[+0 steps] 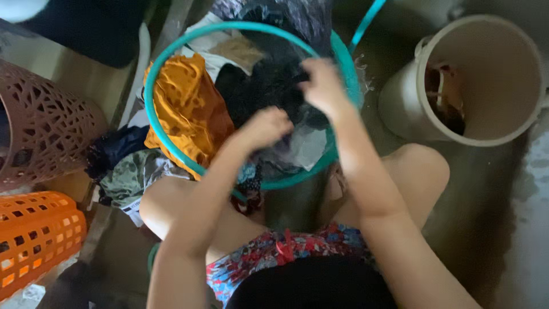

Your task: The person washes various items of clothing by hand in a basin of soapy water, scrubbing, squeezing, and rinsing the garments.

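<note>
On wet floor, both hands [294, 109] grip black cloth [269, 86] inside the teal basin [150, 109]

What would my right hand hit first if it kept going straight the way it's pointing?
Most likely the black cloth in the green basin. The right hand points down-left into that pile and seems to grip it already, though blur hides the exact contact.

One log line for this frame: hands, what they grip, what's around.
left hand: gripping dark cloth | right hand: gripping same cloth | in: teal basin | beside: cream bucket
</note>
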